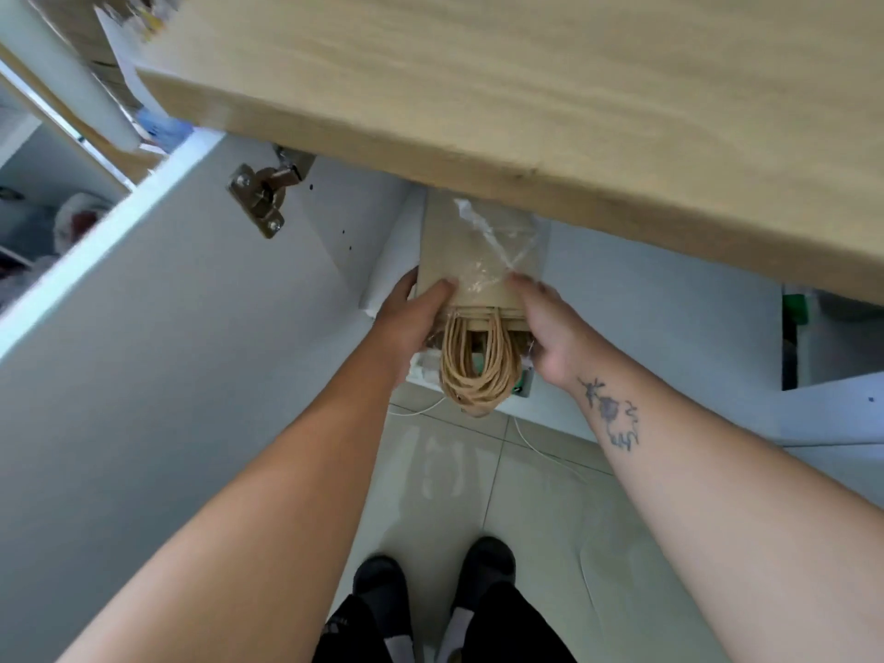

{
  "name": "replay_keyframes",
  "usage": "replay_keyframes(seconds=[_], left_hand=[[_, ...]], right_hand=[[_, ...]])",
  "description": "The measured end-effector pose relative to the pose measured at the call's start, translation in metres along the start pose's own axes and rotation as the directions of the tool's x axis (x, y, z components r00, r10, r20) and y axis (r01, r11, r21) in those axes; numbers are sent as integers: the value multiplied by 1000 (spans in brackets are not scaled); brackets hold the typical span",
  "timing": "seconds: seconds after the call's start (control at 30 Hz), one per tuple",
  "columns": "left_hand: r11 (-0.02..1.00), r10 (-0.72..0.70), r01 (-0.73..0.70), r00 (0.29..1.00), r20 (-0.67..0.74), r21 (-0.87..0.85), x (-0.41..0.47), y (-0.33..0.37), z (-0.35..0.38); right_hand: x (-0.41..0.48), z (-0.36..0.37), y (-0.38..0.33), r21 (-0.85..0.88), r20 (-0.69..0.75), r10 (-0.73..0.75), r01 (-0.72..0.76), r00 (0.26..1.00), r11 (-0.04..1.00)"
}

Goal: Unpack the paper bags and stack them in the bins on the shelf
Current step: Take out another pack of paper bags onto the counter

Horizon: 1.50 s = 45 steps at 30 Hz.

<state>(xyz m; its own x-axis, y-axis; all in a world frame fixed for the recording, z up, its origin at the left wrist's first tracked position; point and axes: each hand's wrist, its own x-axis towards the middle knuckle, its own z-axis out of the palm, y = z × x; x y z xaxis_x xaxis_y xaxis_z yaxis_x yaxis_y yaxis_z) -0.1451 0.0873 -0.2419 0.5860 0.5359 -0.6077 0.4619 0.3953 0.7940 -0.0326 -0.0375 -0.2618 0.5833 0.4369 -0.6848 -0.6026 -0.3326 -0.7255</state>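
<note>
A flat bundle of brown paper bags (454,251) lies under the wooden counter, its far end hidden beneath the counter edge. Clear plastic wrap (497,241) clings loosely to its top. Many tan twisted handles (471,370) hang in loops from the near end. My left hand (411,323) grips the bundle's left side, fingers on top and thumb at the edge. My right hand (550,327) holds the right side, fingertips pinching at the plastic wrap. No bins are visible.
A light wooden counter (526,98) overhangs the top of the view. An open white cabinet door (167,327) with a metal hinge (260,196) stands on the left. White cabinet fronts (669,327) are on the right. My feet (430,581) stand on grey floor tiles crossed by a thin white cable.
</note>
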Motion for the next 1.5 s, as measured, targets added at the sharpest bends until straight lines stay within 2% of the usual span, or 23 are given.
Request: replay_keyframes(seconds=[0.17, 0.4, 0.63, 0.87, 1.13, 1.33, 1.5], left_hand=[[999, -44, 44, 999, -16, 16, -88, 3, -2], [996, -88, 88, 995, -34, -13, -223, 9, -19], [999, 6, -6, 1000, 16, -39, -336, 19, -51], [992, 127, -126, 988, 90, -15, -394, 42, -78], [963, 267, -268, 960, 81, 1, -397, 115, -62], [955, 294, -296, 952, 86, 14, -349, 182, -19], [955, 296, -296, 955, 26, -27, -294, 219, 26]], right_hand=[[-81, -3, 19, 56, -68, 60, -56, 996, 997], [-224, 6, 27, -15, -140, 65, -67, 988, 998], [-343, 29, 30, 4, -130, -43, 44, 991, 999], [-420, 47, 11, 24, -144, -239, 245, 960, 969], [-430, 37, -62, 65, -139, -347, 358, 928, 932], [-377, 7, -139, 54, -137, -380, 390, 915, 919], [-325, -23, -200, 33, -103, -389, 394, 915, 919]])
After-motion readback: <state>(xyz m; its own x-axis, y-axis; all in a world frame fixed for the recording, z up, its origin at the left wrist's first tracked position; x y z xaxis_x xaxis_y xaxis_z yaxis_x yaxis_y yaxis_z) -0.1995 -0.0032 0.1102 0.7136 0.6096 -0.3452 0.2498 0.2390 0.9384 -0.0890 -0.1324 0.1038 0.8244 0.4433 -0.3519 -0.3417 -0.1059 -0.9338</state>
